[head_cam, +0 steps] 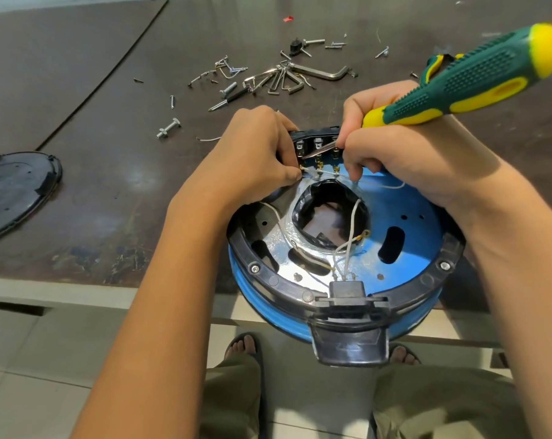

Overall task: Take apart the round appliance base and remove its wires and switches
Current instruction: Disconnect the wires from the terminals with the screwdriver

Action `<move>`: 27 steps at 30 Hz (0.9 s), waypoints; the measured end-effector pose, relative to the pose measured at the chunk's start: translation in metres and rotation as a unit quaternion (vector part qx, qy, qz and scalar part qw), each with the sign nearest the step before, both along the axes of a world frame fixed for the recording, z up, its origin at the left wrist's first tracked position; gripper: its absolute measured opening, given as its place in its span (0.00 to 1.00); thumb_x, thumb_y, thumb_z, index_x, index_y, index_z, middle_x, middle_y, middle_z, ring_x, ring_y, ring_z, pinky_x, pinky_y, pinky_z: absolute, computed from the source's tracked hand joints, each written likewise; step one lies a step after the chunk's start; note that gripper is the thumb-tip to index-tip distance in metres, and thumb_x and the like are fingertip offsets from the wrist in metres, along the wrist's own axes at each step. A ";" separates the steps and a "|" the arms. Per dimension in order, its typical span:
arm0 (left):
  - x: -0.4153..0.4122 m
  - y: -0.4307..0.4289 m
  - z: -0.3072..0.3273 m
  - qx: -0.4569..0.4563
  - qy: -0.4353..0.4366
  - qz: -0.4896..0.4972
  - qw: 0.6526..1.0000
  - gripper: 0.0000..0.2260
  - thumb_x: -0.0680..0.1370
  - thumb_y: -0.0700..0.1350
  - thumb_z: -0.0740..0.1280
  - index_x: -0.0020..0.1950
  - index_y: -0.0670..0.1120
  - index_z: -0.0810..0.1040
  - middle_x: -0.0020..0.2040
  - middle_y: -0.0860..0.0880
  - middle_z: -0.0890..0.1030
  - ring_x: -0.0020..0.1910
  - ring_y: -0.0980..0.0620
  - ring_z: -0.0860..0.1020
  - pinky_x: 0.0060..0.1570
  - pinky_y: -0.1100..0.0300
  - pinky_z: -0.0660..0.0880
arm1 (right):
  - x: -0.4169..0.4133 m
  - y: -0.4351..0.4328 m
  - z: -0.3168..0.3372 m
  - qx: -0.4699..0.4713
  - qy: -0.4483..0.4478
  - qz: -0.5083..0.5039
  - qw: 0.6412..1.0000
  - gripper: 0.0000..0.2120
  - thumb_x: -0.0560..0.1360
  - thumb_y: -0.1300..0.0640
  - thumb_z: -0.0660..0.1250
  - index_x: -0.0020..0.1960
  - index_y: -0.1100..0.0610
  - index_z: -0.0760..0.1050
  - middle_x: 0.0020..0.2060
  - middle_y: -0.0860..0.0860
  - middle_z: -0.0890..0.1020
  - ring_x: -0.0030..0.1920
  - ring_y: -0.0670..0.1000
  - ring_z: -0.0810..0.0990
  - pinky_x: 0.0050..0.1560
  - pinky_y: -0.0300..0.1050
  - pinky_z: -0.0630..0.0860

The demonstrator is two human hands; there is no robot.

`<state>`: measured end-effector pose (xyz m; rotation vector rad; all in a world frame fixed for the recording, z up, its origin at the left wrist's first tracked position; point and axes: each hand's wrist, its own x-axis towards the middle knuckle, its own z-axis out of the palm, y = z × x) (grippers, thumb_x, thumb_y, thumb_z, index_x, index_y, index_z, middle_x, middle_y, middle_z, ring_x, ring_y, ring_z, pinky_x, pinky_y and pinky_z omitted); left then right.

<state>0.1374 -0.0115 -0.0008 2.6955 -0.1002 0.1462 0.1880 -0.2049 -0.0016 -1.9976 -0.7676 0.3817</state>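
Note:
The round appliance base (404, 213), blue with a black rim, lies upside down and overhangs the table's front edge. Thin white wires (352, 231) run from a black connector block (347, 289) at its near rim to a black switch block (317, 147) at the far rim. My left hand (255, 153) grips the switch block's left end and pinches a wire terminal there. My right hand (404, 153) holds a green and yellow screwdriver (477, 77), handle pointing up to the right, with fingertips pinching at the terminals. The screwdriver's tip is hidden by my fingers.
Several loose screws, bolts and hex keys (281, 77) lie scattered on the dark table (110, 185) beyond the base. A black round cover plate (11, 191) rests at the left edge. My feet in sandals show on the tiled floor below.

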 end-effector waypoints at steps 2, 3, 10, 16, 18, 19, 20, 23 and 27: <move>-0.001 0.000 0.001 0.001 0.002 -0.002 1.000 0.03 0.71 0.40 0.76 0.41 0.48 0.88 0.60 0.52 0.80 0.51 0.60 0.73 0.51 0.67 0.69 | -0.002 0.000 0.000 0.002 -0.013 -0.008 1.000 0.16 0.75 0.66 0.67 0.36 0.47 0.74 0.23 0.39 0.77 0.25 0.36 0.76 0.26 0.25 0.68; -0.001 0.000 0.001 0.002 0.002 -0.004 1.000 0.03 0.71 0.40 0.76 0.41 0.48 0.88 0.60 0.53 0.80 0.51 0.60 0.74 0.51 0.67 0.69 | -0.004 0.002 0.001 0.004 -0.020 -0.010 1.000 0.16 0.75 0.66 0.67 0.36 0.47 0.74 0.23 0.40 0.77 0.25 0.36 0.76 0.26 0.25 0.68; 0.000 0.000 0.001 0.002 0.001 -0.005 1.000 0.03 0.71 0.39 0.75 0.39 0.47 0.87 0.53 0.57 0.77 0.50 0.57 0.76 0.43 0.72 0.69 | -0.002 0.001 0.005 -0.015 -0.063 -0.026 0.998 0.16 0.73 0.65 0.71 0.35 0.46 0.76 0.23 0.39 0.78 0.25 0.35 0.76 0.25 0.25 0.68; 0.000 0.001 0.000 0.000 0.002 -0.008 1.000 0.03 0.71 0.40 0.75 0.39 0.47 0.87 0.54 0.57 0.78 0.49 0.57 0.76 0.42 0.78 0.67 | -0.007 0.001 0.005 0.012 -0.082 -0.030 0.996 0.06 0.74 0.56 0.71 0.41 0.46 0.79 0.30 0.42 0.82 0.31 0.36 0.79 0.33 0.27 0.74; 0.000 0.001 0.000 0.001 0.001 -0.008 1.000 0.03 0.71 0.40 0.75 0.39 0.48 0.87 0.55 0.57 0.79 0.50 0.57 0.76 0.43 0.76 0.68 | -0.009 0.002 0.004 0.037 -0.065 -0.049 0.996 0.03 0.75 0.53 0.71 0.48 0.50 0.82 0.36 0.49 0.85 0.37 0.41 0.82 0.42 0.38 0.80; 0.000 0.001 0.000 0.002 0.000 -0.008 1.000 0.03 0.71 0.40 0.75 0.40 0.48 0.87 0.55 0.57 0.78 0.50 0.57 0.76 0.44 0.75 0.69 | -0.010 0.002 0.003 0.041 -0.063 -0.065 0.995 0.05 0.77 0.52 0.71 0.50 0.52 0.83 0.38 0.52 0.86 0.41 0.45 0.84 0.48 0.45 0.82; 0.000 0.001 0.000 0.001 -0.001 -0.008 1.000 0.03 0.71 0.40 0.75 0.40 0.48 0.87 0.55 0.57 0.78 0.50 0.57 0.76 0.44 0.75 0.69 | -0.011 0.004 0.003 0.039 -0.063 -0.084 0.994 0.06 0.77 0.51 0.71 0.50 0.52 0.84 0.39 0.52 0.86 0.43 0.47 0.85 0.53 0.51 0.83; 0.000 0.001 0.001 -0.001 0.001 -0.012 1.000 0.03 0.71 0.40 0.75 0.40 0.47 0.87 0.53 0.58 0.77 0.50 0.57 0.76 0.47 0.70 0.72 | -0.011 0.005 0.004 0.033 -0.055 -0.124 0.990 0.06 0.76 0.52 0.70 0.47 0.52 0.85 0.38 0.50 0.87 0.43 0.46 0.86 0.54 0.56 0.83; -0.001 0.000 0.000 0.003 -0.003 -0.013 1.000 0.03 0.71 0.40 0.75 0.39 0.46 0.87 0.54 0.56 0.78 0.50 0.56 0.76 0.50 0.66 0.71 | -0.014 0.005 0.004 0.043 -0.049 -0.129 0.990 0.06 0.77 0.57 0.70 0.46 0.54 0.86 0.36 0.50 0.87 0.40 0.47 0.86 0.52 0.49 0.84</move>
